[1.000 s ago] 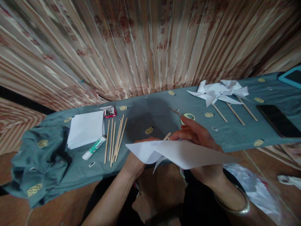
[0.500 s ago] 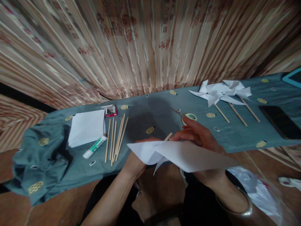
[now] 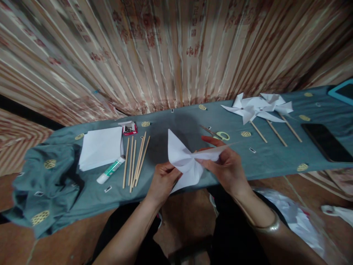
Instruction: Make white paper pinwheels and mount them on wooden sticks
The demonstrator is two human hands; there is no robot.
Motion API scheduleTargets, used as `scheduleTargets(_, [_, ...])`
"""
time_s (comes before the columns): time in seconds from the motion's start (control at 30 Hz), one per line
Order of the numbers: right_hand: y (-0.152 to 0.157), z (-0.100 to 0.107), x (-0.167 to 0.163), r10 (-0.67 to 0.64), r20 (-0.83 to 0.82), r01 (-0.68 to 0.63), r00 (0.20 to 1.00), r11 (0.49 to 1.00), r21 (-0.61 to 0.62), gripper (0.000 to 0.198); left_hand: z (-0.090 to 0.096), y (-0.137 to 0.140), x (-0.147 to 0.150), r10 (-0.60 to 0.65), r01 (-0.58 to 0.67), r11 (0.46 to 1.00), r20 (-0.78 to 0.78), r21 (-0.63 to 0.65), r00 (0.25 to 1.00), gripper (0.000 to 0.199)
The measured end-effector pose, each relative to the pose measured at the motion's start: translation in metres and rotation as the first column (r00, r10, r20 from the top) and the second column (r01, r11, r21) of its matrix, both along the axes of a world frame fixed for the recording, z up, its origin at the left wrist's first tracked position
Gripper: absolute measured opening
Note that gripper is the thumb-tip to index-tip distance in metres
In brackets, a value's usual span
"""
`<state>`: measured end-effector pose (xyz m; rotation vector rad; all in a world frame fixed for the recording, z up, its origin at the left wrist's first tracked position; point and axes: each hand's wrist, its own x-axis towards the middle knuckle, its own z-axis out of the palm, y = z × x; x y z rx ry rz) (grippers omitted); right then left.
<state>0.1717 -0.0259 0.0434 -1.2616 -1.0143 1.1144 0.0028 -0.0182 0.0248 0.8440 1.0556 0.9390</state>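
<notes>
Between my hands, over the front of the table, is a white paper pinwheel (image 3: 180,156) with its blades facing up toward me. My left hand (image 3: 162,182) is closed at its lower left, fingers pressed together by a blade. My right hand (image 3: 230,167) pinches the pinwheel from the right, thumb near its centre and forefinger stretched out behind the paper. A small bit of wooden stick shows behind the centre; most of it is hidden. Beyond my right hand lie green-handled scissors (image 3: 222,135).
At left are a stack of white paper (image 3: 100,147), a glue stick (image 3: 110,170), several wooden sticks (image 3: 133,162) and a small red box of metal pins (image 3: 129,128). Finished-looking pinwheels (image 3: 256,108), a black phone (image 3: 327,141) and a blue-edged device (image 3: 342,92) lie right.
The pinwheel has turned from nearly edge-on to facing me, its blades now showing. My right hand has shifted its fingers to the paper's centre; my left hand has come out from behind it.
</notes>
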Motion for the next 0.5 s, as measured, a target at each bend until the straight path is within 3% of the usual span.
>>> scheduleTargets(0.23, [0.010,-0.024,0.001,0.045,-0.062,-0.050,0.997,0.996,-0.078,0.054,-0.006,-0.004,0.003,0.048,-0.039,0.995,0.091,-0.097,0.995,0.032])
scheduleTargets(0.5, [0.017,-0.036,-0.004,0.122,-0.096,-0.136,0.988,0.978,-0.159,0.040,-0.018,-0.009,0.003,0.146,-0.103,0.958,0.148,-0.267,0.978,0.042])
